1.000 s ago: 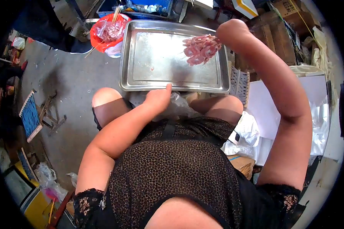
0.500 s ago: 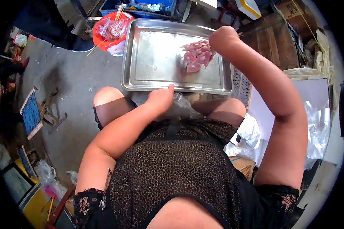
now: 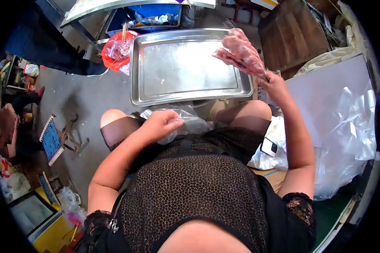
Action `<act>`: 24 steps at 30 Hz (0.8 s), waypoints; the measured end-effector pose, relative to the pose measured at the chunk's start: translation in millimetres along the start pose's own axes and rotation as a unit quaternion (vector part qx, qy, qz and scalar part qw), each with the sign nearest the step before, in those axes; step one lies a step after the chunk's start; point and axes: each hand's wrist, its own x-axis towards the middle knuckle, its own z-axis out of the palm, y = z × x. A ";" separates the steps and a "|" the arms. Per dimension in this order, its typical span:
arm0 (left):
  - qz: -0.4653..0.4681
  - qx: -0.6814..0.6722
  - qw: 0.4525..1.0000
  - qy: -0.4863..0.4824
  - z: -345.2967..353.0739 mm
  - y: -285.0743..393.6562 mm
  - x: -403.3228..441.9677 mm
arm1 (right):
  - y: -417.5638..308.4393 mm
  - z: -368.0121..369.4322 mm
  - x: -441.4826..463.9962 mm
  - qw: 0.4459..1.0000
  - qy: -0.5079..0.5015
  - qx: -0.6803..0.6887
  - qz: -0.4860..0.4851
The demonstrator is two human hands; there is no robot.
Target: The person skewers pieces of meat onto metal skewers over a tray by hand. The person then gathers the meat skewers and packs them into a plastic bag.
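My right hand (image 3: 274, 85) is closed round the stick ends of a bundle of meat skewers (image 3: 242, 52). The pink meat points up and left, above the right end of a shallow metal tray (image 3: 190, 99). Wet glare covers much of the tray's floor. My left hand (image 3: 162, 124) is over my lap, just below the tray's near rim and apart from it, fingers curled in and thumb close to them. Clear plastic film (image 3: 194, 120) lies beneath and beside that hand; whether the fingers grip any of it is hidden.
A red-lined bucket (image 3: 109, 50) with bagged meat and sticks stands beyond the tray's left corner. Behind is a blue crate (image 3: 152, 14). A folding stool (image 3: 55, 139) is on the floor at left, and plastic bags (image 3: 346, 143) lie at right. Another person's leg (image 3: 59, 42) shows upper left.
My right hand has swung the skewers up and right, turning the meat away from the tray floor. My left hand has left the tray rim and drawn back to my lap.
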 end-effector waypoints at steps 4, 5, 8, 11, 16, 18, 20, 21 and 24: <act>-0.191 -0.310 0.925 0.112 -51.3 32.3 16.2 | -22.2 26.0 -42.5 0.946 0.038 0.299 0.117; -0.196 -0.317 0.919 0.130 -69.0 47.4 23.0 | -24.8 28.0 -45.7 0.922 0.014 0.340 0.187; -0.184 -0.343 0.906 0.164 -100.6 60.0 45.3 | -53.7 34.9 -58.7 0.890 0.045 0.420 0.173; -0.152 -0.368 0.901 0.172 -117.7 66.1 65.0 | -55.3 55.6 -73.0 0.937 0.108 0.328 0.057; -0.105 -0.396 0.895 0.176 -132.4 90.5 79.3 | -69.3 100.2 -94.5 0.917 0.115 0.376 -0.058; -0.091 -0.370 0.907 0.179 -137.3 99.9 78.9 | -53.8 118.7 -95.6 0.951 0.128 0.256 -0.115; -0.081 -0.322 0.925 0.184 -139.8 103.4 80.2 | -52.7 123.5 -99.8 0.957 0.151 0.204 -0.137; -0.105 -0.292 0.933 0.183 -139.9 110.4 79.2 | -55.3 123.6 -100.4 0.960 0.173 0.150 -0.159; -0.063 -0.297 0.943 0.136 -136.0 123.9 73.3 | -53.3 121.4 -101.0 0.975 0.138 0.065 -0.162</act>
